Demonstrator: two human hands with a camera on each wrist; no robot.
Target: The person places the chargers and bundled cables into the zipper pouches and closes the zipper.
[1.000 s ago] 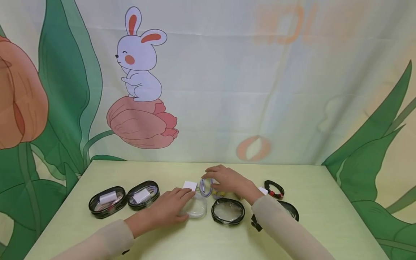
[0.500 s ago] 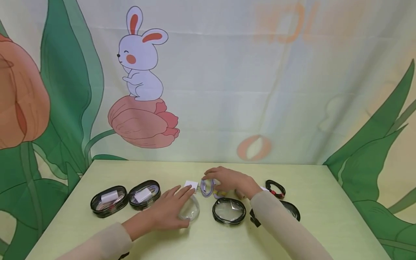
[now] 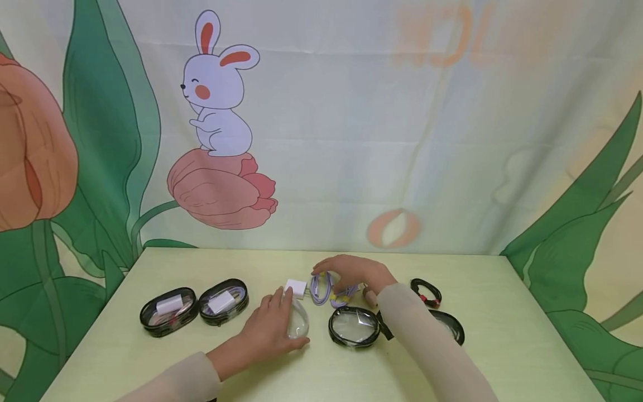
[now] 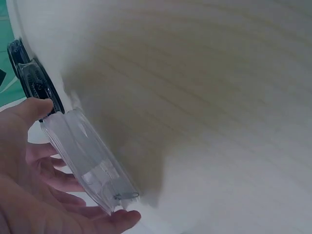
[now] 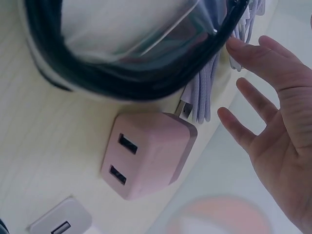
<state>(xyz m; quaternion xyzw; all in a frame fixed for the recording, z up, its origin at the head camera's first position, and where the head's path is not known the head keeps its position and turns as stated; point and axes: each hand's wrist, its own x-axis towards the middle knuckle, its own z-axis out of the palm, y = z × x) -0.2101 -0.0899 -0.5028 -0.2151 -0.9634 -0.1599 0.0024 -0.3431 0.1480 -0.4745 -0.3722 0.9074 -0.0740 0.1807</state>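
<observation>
My left hand (image 3: pixel 268 329) grips a small clear case (image 3: pixel 300 321). In the left wrist view its thumb is at one end of the case and a fingertip at the other. My right hand (image 3: pixel 351 271) arches over two coiled purple cables, its fingertips right by the left coil (image 3: pixel 320 290). The second coil (image 3: pixel 340 298) has a yellow tie and sits under the palm. From the right wrist, the fingers look loosely bent, with the purple cable (image 5: pixel 202 95) beside them. A pink charger plug (image 5: pixel 146 151) is close by, partly hidden by the sleeve in the head view.
A white charger plug (image 3: pixel 296 287) lies behind the clear case. In front of the coils is a black-rimmed clear case (image 3: pixel 354 326); another (image 3: pixel 449 326) is half behind the right sleeve. Two filled cases (image 3: pixel 168 311) stand left. A black cable (image 3: pixel 426 291) lies right.
My left hand has shifted slightly right and closed in on the clear case, which has tilted. My right hand has risen a little over the coils, and its sleeve has moved left.
</observation>
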